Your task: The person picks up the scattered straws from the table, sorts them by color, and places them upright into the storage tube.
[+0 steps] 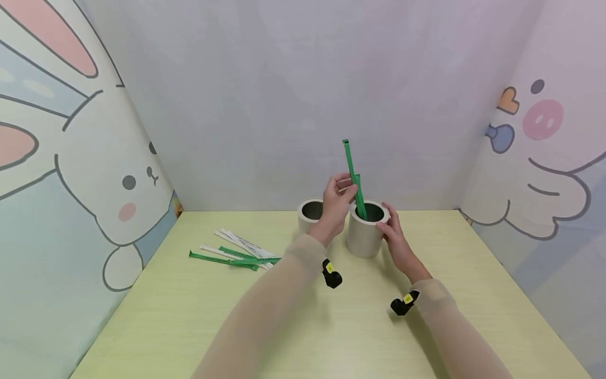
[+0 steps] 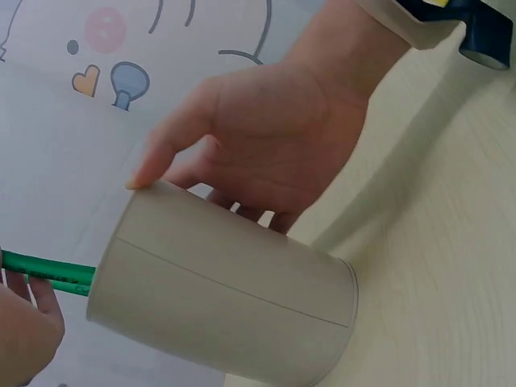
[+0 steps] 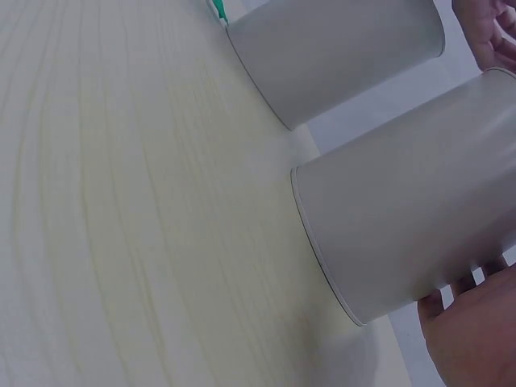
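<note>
My left hand pinches a long, thin green packet over the right-hand of two off-white cylindrical cups. A second, lower green packet leans beside it, its bottom end inside the cup's dark mouth. In the left wrist view both green strips run in past the rim, alongside the left fingers. From the right, my right hand grips the cup's wall, thumb near the rim. The cup stands upright on the table.
Left of it stands another off-white cup, partly hidden behind my left hand and forearm. Several green and white printed packets lie crossed in a loose pile on the pale wooden table. Cartoon-printed curtains enclose the back and sides.
</note>
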A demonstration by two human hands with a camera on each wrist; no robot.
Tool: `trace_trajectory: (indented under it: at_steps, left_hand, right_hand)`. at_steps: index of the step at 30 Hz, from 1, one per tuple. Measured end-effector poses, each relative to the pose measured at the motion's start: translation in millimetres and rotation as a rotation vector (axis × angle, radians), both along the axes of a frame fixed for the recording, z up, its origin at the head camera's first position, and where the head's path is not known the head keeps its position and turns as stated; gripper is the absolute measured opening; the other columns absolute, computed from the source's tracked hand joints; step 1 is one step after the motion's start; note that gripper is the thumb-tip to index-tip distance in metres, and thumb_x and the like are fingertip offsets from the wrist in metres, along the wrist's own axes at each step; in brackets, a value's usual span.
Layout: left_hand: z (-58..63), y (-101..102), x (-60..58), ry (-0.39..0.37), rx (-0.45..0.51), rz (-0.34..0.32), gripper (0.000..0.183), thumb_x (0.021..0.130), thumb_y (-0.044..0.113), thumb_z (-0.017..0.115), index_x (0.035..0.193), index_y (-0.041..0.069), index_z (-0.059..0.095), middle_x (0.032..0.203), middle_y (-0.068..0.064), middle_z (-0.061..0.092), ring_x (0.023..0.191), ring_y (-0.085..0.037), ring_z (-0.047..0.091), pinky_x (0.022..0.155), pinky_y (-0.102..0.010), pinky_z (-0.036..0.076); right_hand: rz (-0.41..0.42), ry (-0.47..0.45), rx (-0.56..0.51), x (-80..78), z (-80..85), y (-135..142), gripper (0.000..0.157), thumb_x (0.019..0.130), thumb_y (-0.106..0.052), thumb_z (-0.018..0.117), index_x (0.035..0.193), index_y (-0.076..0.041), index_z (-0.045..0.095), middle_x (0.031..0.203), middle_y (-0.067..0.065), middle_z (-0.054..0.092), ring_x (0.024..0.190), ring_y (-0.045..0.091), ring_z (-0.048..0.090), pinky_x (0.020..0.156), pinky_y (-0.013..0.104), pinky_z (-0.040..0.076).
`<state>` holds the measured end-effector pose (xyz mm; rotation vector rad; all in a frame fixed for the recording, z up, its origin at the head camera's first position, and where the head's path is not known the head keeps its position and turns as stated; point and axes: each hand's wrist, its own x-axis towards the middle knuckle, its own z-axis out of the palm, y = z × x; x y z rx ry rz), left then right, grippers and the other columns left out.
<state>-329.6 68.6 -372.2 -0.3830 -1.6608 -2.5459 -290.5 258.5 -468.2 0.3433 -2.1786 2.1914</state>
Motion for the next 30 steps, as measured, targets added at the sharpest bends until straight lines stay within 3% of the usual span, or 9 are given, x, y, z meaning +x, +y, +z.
trace_trajectory:
  at_steps: [2, 6, 11, 15, 23, 30]
  left_hand:
    - [-5.6, -1.3, -0.2, -0.011, -0.053, -0.004, 0.033, 0.104, -0.001, 0.066, 0.134, 0.01, 0.061, 0.126, -0.009, 0.065, 0.115, -0.021, 0.066, 0.104, -0.04, 0.057]
    - [-9.3, -7.0, 0.9, -0.026, -0.199, -0.041, 0.037, 0.103, 0.003, 0.069, 0.138, 0.01, 0.06, 0.132, -0.008, 0.065, 0.122, -0.021, 0.065, 0.106, -0.039, 0.055]
    - [1.0, -18.8, 6.3, 0.0, -0.419, -0.083, 0.044, 0.104, 0.011, 0.071, 0.145, 0.014, 0.057, 0.142, -0.008, 0.063, 0.133, -0.025, 0.061, 0.111, -0.041, 0.052]
    - [13.9, -36.6, 7.6, 0.069, -0.52, -0.089, 0.049, 0.104, 0.014, 0.071, 0.15, 0.018, 0.053, 0.145, -0.006, 0.061, 0.134, -0.024, 0.06, 0.11, -0.041, 0.053]
    - [34.7, -112.7, 12.4, 0.226, -0.688, -0.137, 0.047, 0.105, 0.021, 0.071, 0.149, 0.023, 0.054, 0.142, -0.002, 0.061, 0.134, -0.027, 0.06, 0.11, -0.04, 0.053]
    - [31.2, -189.0, 19.9, 0.297, -0.849, -0.134, 0.049, 0.102, 0.016, 0.074, 0.148, 0.018, 0.056, 0.142, -0.006, 0.063, 0.132, -0.03, 0.061, 0.111, -0.043, 0.052]
  right_hand:
    - [0.001, 0.001, 0.003, -0.2, -0.2, 0.0, 0.066, 0.114, -0.026, 0.037, 0.17, -0.025, 0.003, 0.172, 0.017, 0.019, 0.159, 0.032, 0.012, 0.128, 0.063, 0.006]
    - [-0.001, 0.006, 0.002, -0.2, 0.5, 0.4, 0.066, 0.114, -0.026, 0.037, 0.17, -0.025, 0.004, 0.172, 0.017, 0.019, 0.159, 0.031, 0.013, 0.128, 0.062, 0.007]
    - [-0.002, 0.009, -0.002, -0.5, 0.9, 1.5, 0.065, 0.114, -0.026, 0.038, 0.17, -0.025, 0.005, 0.173, 0.016, 0.018, 0.159, 0.031, 0.012, 0.128, 0.062, 0.007]
    - [0.002, 0.008, -0.003, -0.6, 0.6, 1.1, 0.066, 0.114, -0.027, 0.038, 0.17, -0.023, 0.005, 0.175, 0.013, 0.015, 0.161, 0.03, 0.008, 0.128, 0.064, 0.006]
    - [0.006, 0.015, 0.002, -0.6, 2.0, 0.0, 0.067, 0.114, -0.027, 0.039, 0.17, -0.022, 0.005, 0.177, 0.012, 0.007, 0.163, 0.032, 0.002, 0.128, 0.065, 0.004]
    - [0.007, 0.011, 0.003, -1.3, 0.5, 0.8, 0.066, 0.113, -0.026, 0.039, 0.17, -0.023, 0.005, 0.177, 0.012, 0.007, 0.163, 0.031, 0.002, 0.128, 0.065, 0.003]
